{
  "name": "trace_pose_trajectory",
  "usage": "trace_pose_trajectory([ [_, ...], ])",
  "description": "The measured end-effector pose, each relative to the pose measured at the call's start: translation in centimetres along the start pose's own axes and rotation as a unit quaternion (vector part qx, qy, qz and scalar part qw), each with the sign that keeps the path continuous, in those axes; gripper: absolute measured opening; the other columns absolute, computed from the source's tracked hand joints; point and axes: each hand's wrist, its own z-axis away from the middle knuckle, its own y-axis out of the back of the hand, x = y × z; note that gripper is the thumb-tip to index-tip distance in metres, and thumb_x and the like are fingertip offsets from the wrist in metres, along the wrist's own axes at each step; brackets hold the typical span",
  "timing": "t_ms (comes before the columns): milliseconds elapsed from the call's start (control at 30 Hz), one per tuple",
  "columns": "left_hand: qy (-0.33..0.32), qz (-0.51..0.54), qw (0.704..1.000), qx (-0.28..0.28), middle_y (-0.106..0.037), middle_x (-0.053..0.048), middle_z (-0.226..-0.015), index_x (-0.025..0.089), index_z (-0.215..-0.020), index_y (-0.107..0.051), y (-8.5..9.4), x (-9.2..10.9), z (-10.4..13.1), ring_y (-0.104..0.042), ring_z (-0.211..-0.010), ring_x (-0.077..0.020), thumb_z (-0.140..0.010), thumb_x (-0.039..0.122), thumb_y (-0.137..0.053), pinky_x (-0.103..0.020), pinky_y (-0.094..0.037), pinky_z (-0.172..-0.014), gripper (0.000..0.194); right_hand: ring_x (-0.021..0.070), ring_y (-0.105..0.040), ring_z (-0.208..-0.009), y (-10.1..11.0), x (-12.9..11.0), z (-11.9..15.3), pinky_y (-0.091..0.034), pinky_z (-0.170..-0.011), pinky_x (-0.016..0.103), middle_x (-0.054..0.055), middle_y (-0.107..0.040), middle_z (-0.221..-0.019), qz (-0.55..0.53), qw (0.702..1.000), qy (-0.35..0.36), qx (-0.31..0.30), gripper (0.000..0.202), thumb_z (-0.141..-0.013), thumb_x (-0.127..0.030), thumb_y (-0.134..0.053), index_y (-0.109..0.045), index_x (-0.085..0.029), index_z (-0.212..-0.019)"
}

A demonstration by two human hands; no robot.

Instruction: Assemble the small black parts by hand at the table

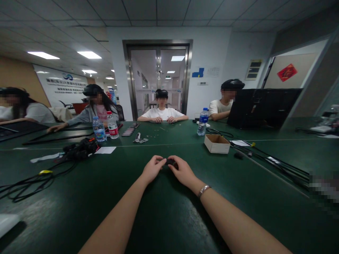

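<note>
Both my hands meet over the middle of the green table (169, 197), around a small dark object (171, 162). My left hand (153, 168) pinches its left end between thumb and fingers. On the other end, my right hand (182, 170) has its fingers curled around it; a silver bracelet (204, 191) sits on that wrist. The object is short and black, too small and too covered by my fingers to name its kind. Beyond my right hand stands an open cardboard box (216, 147).
Plastic water bottles (99, 129) stand at the far left, with another bottle (202, 122) farther right. Black cables (275, 165) run along the right; more cables (23, 183) coil at left beside black gear (79, 150). Several people in headsets sit across, near a monitor (261, 107).
</note>
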Motion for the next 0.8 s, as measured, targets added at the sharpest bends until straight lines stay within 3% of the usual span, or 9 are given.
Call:
trace_pose_trajectory([
  [100,0.070,-0.022,0.997,0.003,-0.063,-0.005,-0.066,0.012,-0.085,-0.061,0.0,0.2,-0.9,-0.057,-0.059,-0.0150,-0.083,0.061,-0.039,-0.026,-0.042,-0.058,0.054,0.0156,-0.058,-0.081,0.0,0.1,0.0,-0.047,-0.077,0.032,0.005,-0.063,-0.103,0.000,1.000,0.002,0.000,0.027,-0.082,-0.020,-0.055,-0.058,-0.021,-0.109],
  [167,0.089,-0.052,0.995,0.005,-0.062,-0.004,-0.061,0.013,-0.077,-0.061,0.0,0.4,-1.0,-0.057,-0.056,-0.0151,-0.084,0.061,-0.036,-0.026,-0.041,-0.056,0.055,0.0159,-0.058,-0.082,0.0,0.2,0.0,-0.047,-0.078,0.032,0.005,-0.063,-0.103,0.000,1.000,0.005,0.002,0.027,-0.082,-0.019,-0.055,-0.058,-0.021,-0.109],
  [367,0.024,-0.172,0.985,0.020,-0.063,-0.002,-0.064,0.019,-0.067,-0.062,-0.4,1.1,0.5,-0.058,-0.062,-0.0170,-0.085,0.061,-0.031,-0.027,-0.037,-0.060,0.055,0.0158,-0.058,-0.084,0.0,0.1,0.0,-0.047,-0.080,0.033,0.005,-0.063,-0.104,0.000,1.000,0.000,0.006,0.028,-0.082,-0.017,-0.054,-0.058,-0.021,-0.110],
  [500,-0.010,-0.176,0.984,0.020,-0.063,-0.001,-0.068,0.019,-0.071,-0.061,-0.2,1.2,1.1,-0.057,-0.064,-0.0164,-0.086,0.060,-0.029,-0.027,-0.036,-0.061,0.054,0.0161,-0.058,-0.085,0.1,0.0,0.1,-0.047,-0.080,0.032,0.005,-0.063,-0.106,0.000,1.000,-0.003,0.002,0.028,-0.083,-0.020,-0.054,-0.058,-0.022,-0.111],
  [700,-0.031,-0.130,0.991,0.001,-0.064,0.000,-0.079,0.021,-0.083,-0.061,-0.2,0.5,0.6,-0.057,-0.073,-0.0157,-0.083,0.046,-0.045,-0.025,-0.039,-0.065,0.030,0.0163,-0.059,-0.087,0.2,-0.1,0.1,-0.046,-0.081,0.032,0.005,-0.063,-0.106,0.002,1.000,-0.003,0.001,0.029,-0.083,-0.020,-0.054,-0.058,-0.022,-0.112],
  [800,-0.031,-0.100,0.994,-0.008,-0.065,-0.001,-0.083,0.021,-0.090,-0.060,-0.2,0.1,0.4,-0.057,-0.075,-0.0150,-0.081,0.045,-0.048,-0.024,-0.040,-0.065,0.028,0.0167,-0.059,-0.089,0.2,0.0,0.1,-0.046,-0.082,0.032,0.005,-0.064,-0.106,0.003,1.000,-0.001,0.001,0.029,-0.084,-0.020,-0.054,-0.058,-0.022,-0.113],
])
